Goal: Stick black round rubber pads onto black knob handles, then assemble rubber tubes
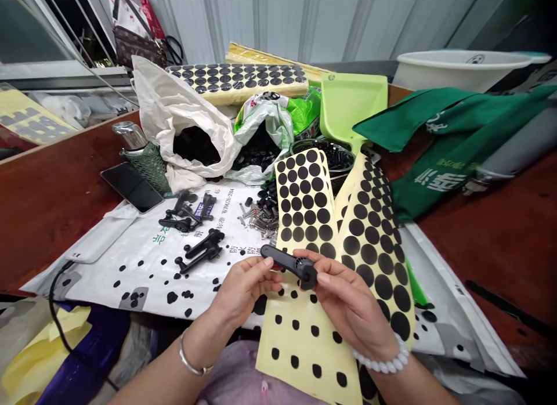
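A black plastic handle [285, 259] with a round, ribbed end is held up level in front of me. My left hand [246, 286] pinches its narrow end between thumb and fingers. The thick round end is gripped by my right hand [350, 297], thumb in front. Just beneath lies a yellow backing sheet [300, 326] with small black stickers on it. Sheets of larger black round stickers [304, 199] extend behind and right of the hands. Several similar black handles [202, 251] rest on the white printed sacking to the left.
Small metal pins [261, 219] and black parts are heaped mid-table. Behind stand a white cloth bag [152, 97], a plastic bag of black pieces [261, 155] and a green dustpan [354, 103]. A phone [131, 186] lies left; green fabric [435, 144] hangs at the right.
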`<state>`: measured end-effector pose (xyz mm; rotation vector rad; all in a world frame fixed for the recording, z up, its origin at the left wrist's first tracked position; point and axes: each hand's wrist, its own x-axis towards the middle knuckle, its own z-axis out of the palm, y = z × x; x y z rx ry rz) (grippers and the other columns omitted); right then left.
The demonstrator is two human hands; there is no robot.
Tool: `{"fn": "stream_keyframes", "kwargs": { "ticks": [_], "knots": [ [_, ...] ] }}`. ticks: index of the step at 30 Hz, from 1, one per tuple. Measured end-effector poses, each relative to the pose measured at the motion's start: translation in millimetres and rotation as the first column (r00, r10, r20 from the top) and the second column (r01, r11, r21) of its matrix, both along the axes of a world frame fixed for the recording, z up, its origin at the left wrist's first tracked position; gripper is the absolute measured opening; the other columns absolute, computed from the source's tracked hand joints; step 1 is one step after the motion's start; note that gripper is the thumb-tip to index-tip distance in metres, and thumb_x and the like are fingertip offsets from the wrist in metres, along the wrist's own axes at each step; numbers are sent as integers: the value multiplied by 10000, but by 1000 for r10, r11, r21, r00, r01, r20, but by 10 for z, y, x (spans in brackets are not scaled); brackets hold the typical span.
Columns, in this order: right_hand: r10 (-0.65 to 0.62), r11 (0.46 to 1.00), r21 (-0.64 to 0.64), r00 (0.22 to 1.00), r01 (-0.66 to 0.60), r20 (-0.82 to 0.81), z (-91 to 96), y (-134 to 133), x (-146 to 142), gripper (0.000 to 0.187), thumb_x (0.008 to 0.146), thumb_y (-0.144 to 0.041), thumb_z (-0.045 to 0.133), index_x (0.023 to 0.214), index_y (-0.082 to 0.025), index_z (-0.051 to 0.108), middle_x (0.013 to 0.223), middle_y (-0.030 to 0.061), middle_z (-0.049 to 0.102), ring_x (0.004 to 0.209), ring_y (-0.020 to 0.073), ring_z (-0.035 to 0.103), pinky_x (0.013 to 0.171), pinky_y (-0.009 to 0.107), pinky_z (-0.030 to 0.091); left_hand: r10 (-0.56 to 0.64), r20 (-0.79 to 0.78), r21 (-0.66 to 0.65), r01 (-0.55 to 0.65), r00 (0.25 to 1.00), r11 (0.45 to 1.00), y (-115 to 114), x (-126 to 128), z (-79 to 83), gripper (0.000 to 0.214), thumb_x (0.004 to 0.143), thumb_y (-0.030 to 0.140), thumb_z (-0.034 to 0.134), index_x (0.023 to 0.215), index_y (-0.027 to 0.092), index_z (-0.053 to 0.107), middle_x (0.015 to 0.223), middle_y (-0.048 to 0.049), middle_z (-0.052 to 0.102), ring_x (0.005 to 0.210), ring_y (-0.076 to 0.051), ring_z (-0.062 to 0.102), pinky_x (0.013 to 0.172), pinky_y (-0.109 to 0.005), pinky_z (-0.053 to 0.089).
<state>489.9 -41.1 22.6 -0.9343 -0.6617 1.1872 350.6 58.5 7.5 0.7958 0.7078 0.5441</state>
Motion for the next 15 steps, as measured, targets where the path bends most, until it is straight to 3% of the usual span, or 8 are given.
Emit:
{"fn": "stream_keyframes", "kwargs": {
  "ticks": [2, 4, 6, 7, 8, 10, 13, 15],
  "knots": [
    [20, 999, -36, 1000, -20, 16, 43, 9, 25, 107, 767, -265, 606, 694, -198, 647, 1154, 68, 595, 1021, 205, 534, 849, 329, 429, 2, -74, 85, 5, 997, 996, 63, -99, 9, 280, 686, 373, 701, 754, 119, 604, 714, -28, 612, 602, -110, 566, 584, -258, 489],
    [51, 996, -68, 998, -49, 26, 85, 25, 27, 98, 752, -255, 614, 684, -191, 643, 1131, 74, 602, 971, 197, 548, 789, 308, 449, 132, -179, 291, -75, 975, 954, 138, -185, 40, 268, 693, 375, 689, 763, 138, 585, 699, -7, 582, 606, -108, 550, 596, -256, 481],
    [101, 991, -95, 994, -96, 50, 119, 46, 16, 101, 738, -238, 621, 650, -187, 628, 1098, 73, 610, 979, 197, 543, 766, 292, 451, 289, -220, 533, -133, 932, 836, 202, -256, 98, 249, 691, 331, 693, 829, 153, 587, 776, -19, 596, 707, -126, 566, 689, -259, 477],
    [136, 986, -106, 988, -128, 71, 131, 57, 8, 110, 735, -228, 621, 634, -186, 619, 1089, 70, 610, 986, 197, 539, 766, 288, 448, 307, -214, 621, -113, 927, 776, 224, -284, 133, 260, 693, 302, 692, 885, 158, 591, 856, -38, 611, 782, -140, 573, 749, -264, 468],
    [175, 980, -114, 980, -164, 95, 138, 69, -1, 116, 738, -219, 618, 626, -185, 613, 1091, 66, 606, 980, 193, 541, 767, 287, 446, 258, -213, 672, -50, 942, 739, 236, -306, 168, 296, 701, 279, 686, 957, 163, 591, 946, -59, 616, 855, -157, 574, 803, -274, 456],
    [255, 963, -126, 957, -238, 141, 138, 94, -20, 117, 745, -203, 607, 631, -180, 613, 1105, 58, 591, 908, 174, 558, 757, 294, 446, 0, -253, 677, 177, 967, 714, 232, -330, 224, 416, 726, 256, 663, 1119, 172, 556, 1057, -90, 610, 926, -185, 575, 845, -301, 450],
    [324, 944, -134, 924, -302, 204, 118, 122, -52, 130, 757, -191, 594, 629, -172, 609, 1029, 54, 606, 852, 159, 560, 769, 301, 439, -353, -299, 571, 462, 887, 678, 179, -316, 239, 524, 751, 259, 645, 1249, 202, 492, 1074, -89, 617, 904, -192, 591, 789, -301, 475],
    [334, 941, -137, 914, -309, 230, 114, 127, -72, 159, 762, -195, 591, 604, -174, 587, 941, 48, 621, 896, 171, 557, 802, 306, 430, -460, -251, 488, 522, 852, 700, 141, -288, 207, 522, 763, 272, 636, 1262, 229, 489, 1072, -79, 613, 874, -183, 592, 725, -278, 486]
  ]
}}
